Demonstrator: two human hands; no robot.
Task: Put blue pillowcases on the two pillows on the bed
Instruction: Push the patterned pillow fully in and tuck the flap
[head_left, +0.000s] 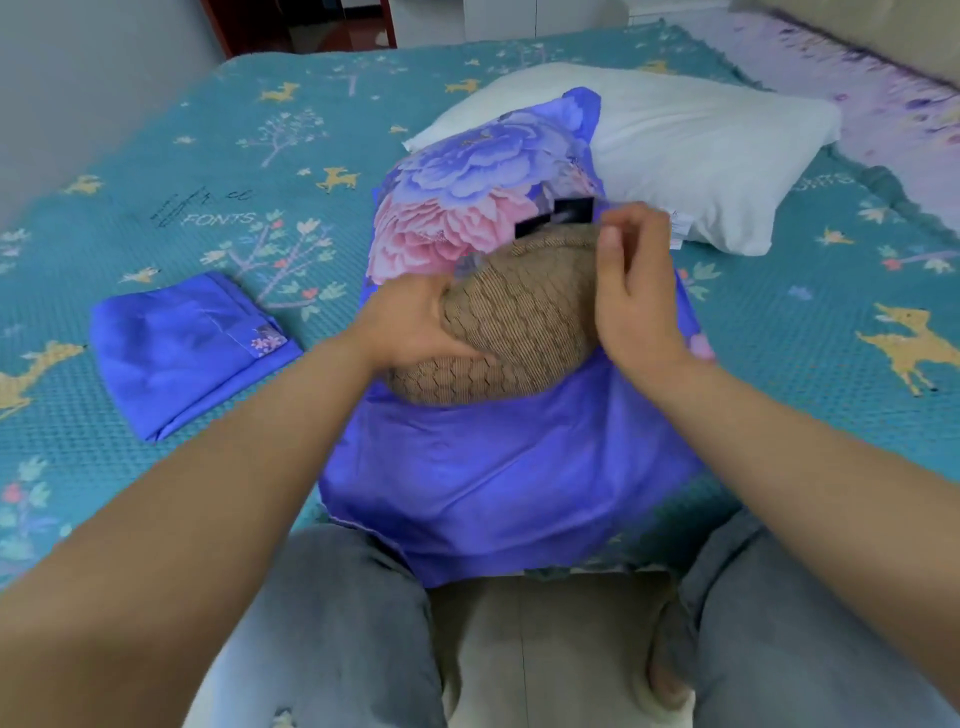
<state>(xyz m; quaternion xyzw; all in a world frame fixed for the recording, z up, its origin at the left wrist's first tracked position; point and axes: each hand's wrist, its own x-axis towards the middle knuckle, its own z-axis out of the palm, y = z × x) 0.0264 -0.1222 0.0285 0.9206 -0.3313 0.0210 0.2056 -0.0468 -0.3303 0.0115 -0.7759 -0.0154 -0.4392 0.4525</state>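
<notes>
A tan patterned pillow lies partly inside a blue pillowcase with pink and purple flowers, at the near edge of the bed. My left hand grips the pillow's left side, fingers curled over it. My right hand pinches the pillowcase's upper edge at the pillow's right side. A bare white pillow lies behind, farther up the bed. A second blue pillowcase sits folded on the bed to the left.
The bed is covered by a teal quilt printed with deer and trees. A lilac blanket lies at the far right. My knees in grey jeans are at the bed's near edge, over a pale floor.
</notes>
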